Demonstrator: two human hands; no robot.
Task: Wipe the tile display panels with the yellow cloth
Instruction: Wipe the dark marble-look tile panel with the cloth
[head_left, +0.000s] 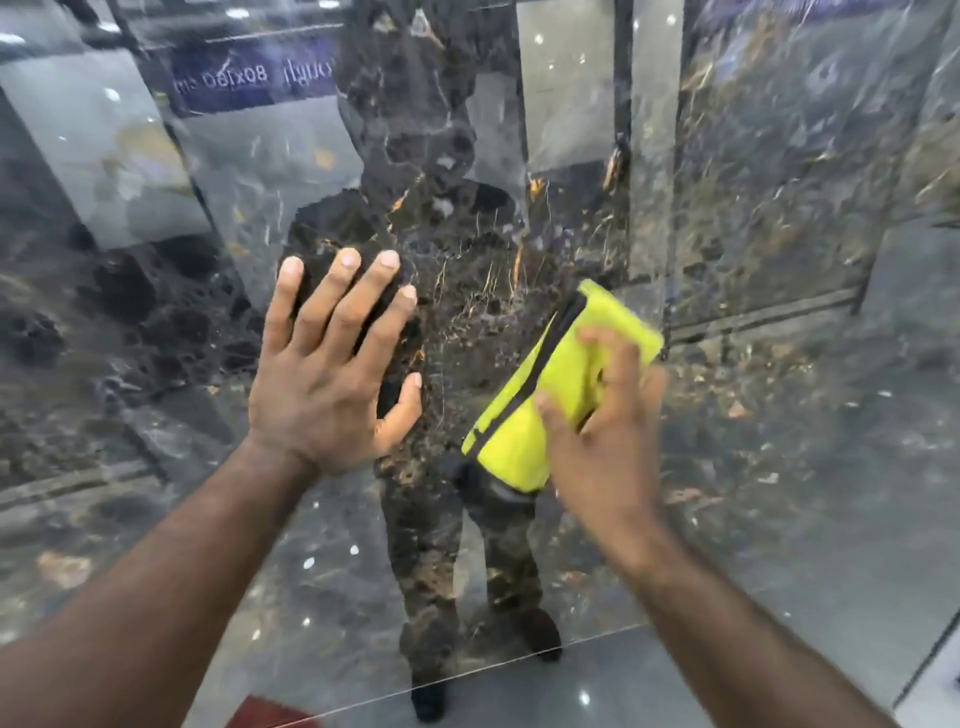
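So we've got our left hand spread flat, all 5 fingers straight, pressed on the glossy dark marble-look tile display panel and holding nothing. Our right hand is a bit blurry, but its fingers and thumb curl over the yellow cloth. The cloth is folded, has a dark edge strip, and sits against the panel just right of the left hand, about mid-view. The panel mirrors a standing person and a blue sign reading "80x180" backwards, plus there's a red patch at the bottom edge.
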